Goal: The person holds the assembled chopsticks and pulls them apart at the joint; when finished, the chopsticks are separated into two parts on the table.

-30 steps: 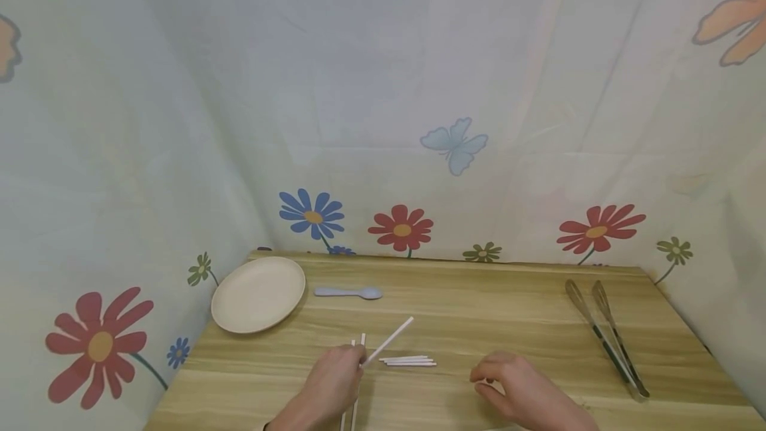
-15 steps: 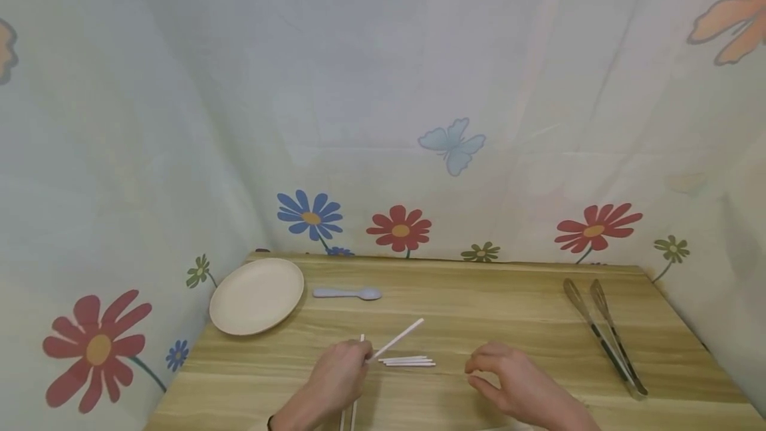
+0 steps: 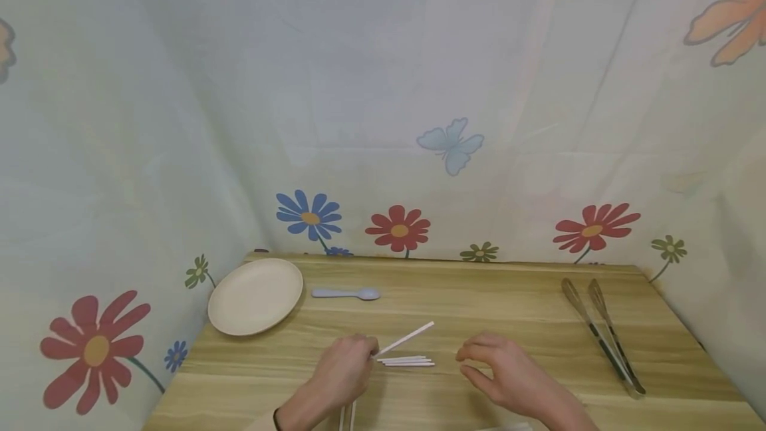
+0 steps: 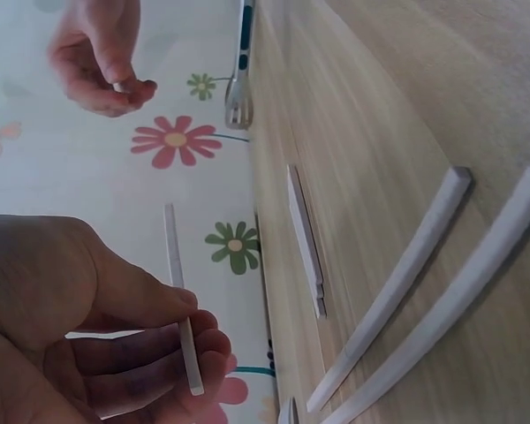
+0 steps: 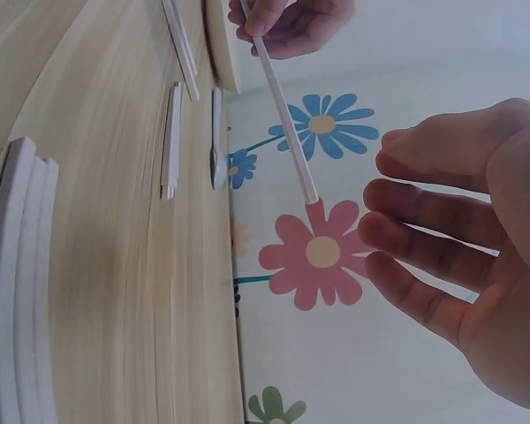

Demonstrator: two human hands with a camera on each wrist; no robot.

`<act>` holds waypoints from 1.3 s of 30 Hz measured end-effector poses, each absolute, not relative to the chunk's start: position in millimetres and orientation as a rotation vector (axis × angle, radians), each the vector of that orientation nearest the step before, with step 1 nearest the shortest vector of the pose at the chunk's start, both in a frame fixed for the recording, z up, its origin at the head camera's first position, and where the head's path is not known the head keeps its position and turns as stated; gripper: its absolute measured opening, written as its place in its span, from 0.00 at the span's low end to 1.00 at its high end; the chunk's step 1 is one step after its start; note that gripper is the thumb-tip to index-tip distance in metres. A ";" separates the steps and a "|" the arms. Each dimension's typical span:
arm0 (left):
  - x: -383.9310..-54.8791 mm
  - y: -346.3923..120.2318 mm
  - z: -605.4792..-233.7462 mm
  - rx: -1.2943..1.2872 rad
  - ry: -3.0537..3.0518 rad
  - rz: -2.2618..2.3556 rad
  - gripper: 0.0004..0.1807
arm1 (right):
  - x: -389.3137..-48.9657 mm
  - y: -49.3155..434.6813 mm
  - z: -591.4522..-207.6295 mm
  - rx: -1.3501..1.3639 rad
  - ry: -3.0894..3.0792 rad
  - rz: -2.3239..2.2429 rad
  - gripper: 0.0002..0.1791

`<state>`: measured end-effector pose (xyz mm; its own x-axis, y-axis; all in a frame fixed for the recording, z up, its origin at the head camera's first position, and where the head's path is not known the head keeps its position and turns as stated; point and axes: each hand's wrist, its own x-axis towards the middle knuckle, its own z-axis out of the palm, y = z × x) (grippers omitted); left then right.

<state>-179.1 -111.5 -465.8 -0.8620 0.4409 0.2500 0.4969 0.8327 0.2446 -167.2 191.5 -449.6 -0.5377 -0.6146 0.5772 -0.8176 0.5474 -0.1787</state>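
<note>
My left hand pinches one end of a thin white stick between thumb and fingers, its free end slanting up to the right. In the left wrist view, the held stick is clear of the table. My right hand hovers to the right, fingers apart and loosely bent; the right wrist view shows nothing between its fingers. A small group of white sticks lies between the hands. Two longer-looking sticks lie beneath the left hand, partly hidden by it in the head view.
More white sticks lie near the table's front, by the right hand. At the back left are a beige plate and a lilac spoon. Metal tongs lie on the right. A flowered curtain surrounds the wooden table.
The left hand has shifted slightly right with its stick, whose tip moved right. The right hand has come a little left, and its fingers have spread somewhat.
</note>
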 end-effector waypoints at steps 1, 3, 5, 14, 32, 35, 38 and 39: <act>-179.4 -111.0 -465.8 -0.733 -2.828 -0.450 0.05 | -168.0 190.7 -449.3 1.164 -2.321 0.605 0.08; -180.3 -109.5 -465.5 -0.738 -2.826 -0.443 0.06 | -169.4 188.9 -448.9 1.165 -2.288 0.597 0.06; -181.4 -107.6 -465.1 -0.742 -2.827 -0.436 0.06 | -170.9 186.8 -448.3 1.162 -2.259 0.602 0.04; -182.6 -100.6 -460.4 -0.766 -2.871 -0.447 0.07 | -173.9 179.4 -444.4 1.136 -2.205 0.646 0.11; -181.5 -90.9 -460.9 -0.791 -2.834 -0.378 0.04 | -179.0 172.0 -444.9 1.162 -2.170 0.685 0.11; -181.0 -89.4 -460.4 -0.803 -2.829 -0.377 0.03 | -178.7 170.2 -444.7 1.163 -2.174 0.687 0.11; -181.7 -87.8 -460.6 -0.807 -2.829 -0.377 0.04 | -178.3 168.8 -444.6 1.157 -2.188 0.687 0.11; -182.1 -87.2 -460.8 -0.809 -2.829 -0.380 0.04 | -178.4 168.3 -444.6 1.153 -2.195 0.683 0.11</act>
<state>-182.1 -87.2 -460.8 -0.8372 0.4936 0.2354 0.5382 0.8200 0.1949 -178.4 168.3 -444.6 -0.4719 -0.5619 0.6794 -0.8481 0.4999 -0.1756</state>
